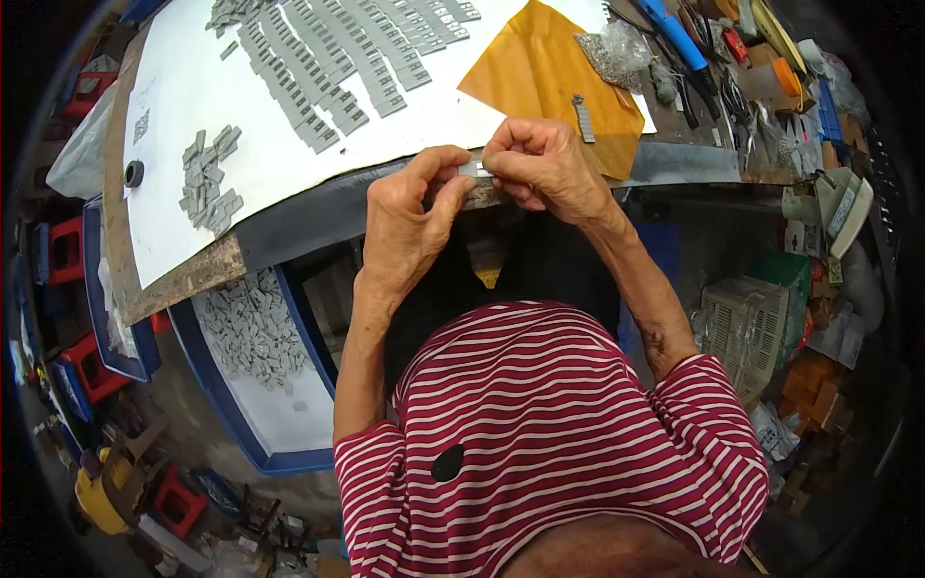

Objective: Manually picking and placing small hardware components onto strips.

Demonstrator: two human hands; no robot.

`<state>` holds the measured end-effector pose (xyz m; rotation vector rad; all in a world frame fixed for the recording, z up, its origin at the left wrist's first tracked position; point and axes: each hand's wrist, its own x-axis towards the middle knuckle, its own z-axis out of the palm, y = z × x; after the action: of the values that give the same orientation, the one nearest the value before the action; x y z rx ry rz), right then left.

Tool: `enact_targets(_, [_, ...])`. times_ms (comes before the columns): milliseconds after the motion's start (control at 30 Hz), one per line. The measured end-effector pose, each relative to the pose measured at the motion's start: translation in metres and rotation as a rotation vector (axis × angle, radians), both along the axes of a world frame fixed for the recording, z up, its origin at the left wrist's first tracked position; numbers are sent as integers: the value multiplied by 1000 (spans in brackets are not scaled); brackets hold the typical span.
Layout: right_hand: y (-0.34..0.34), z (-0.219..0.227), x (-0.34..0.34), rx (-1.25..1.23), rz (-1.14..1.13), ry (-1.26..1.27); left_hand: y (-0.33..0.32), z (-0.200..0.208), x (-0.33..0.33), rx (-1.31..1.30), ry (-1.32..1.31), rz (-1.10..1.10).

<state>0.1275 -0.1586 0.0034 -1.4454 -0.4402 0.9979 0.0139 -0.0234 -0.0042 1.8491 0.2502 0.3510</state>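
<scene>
Clock positions read from the piece in the fingers. Item: one small flat grey piece, bright at one end, above the near edge of the surface. Left hand: thumb and forefinger pinching the piece from its 9 o'clock side. Right hand: thumb and forefinger closed on its 3 o'clock end, other fingers curled beneath; whether a second part lies inside them cannot be told. White sheet, covering much of the surface from 9 to 1 o'clock. Rows of grey notched parts, laid in parallel strips on the sheet, between 10 and 11 o'clock. Loose grey pieces, heaped at 9 o'clock; a black ring beyond them. Amber paper, at 1 o'clock, carrying a short grey strip at 2 o'clock. Clear plastic bag of small parts, 2 o'clock; a blue-handled tool just beyond. Blue-rimmed tray, between 7 and 8 o'clock, below surface level, holding many grey pieces. Red stool, 7 o'clock, farther out. Striped red-and-white shirt, worn by the person, between 5 and 6 o'clock.
</scene>
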Motion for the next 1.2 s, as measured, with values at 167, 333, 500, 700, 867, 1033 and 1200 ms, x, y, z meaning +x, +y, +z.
enact_targets(167, [11, -1, 1, 101, 1, 116, 12, 3, -2, 52, -27, 45])
enact_targets(333, [27, 0, -3, 125, -99, 119, 32, 2, -1, 57, -102, 150])
enact_targets(500, [20, 2, -6, 58, -75, 21, 74, 3, 3, -1, -82, 320])
enact_targets(700, [5, 7, -12, 53, -69, 37, 149, -8, 17, 160, -123, 515])
enact_targets(867, [-5, 11, -15, 77, -69, 60, 202, -23, 42, 413, -106, 667])
enact_targets(1033, [-15, 11, -18, 52, -55, 59, 246, -48, 64, 555, -38, 774])
enact_targets(1200, [-20, 12, -21, 35, -31, 54, 270, -65, 77, 568, 72, 809])
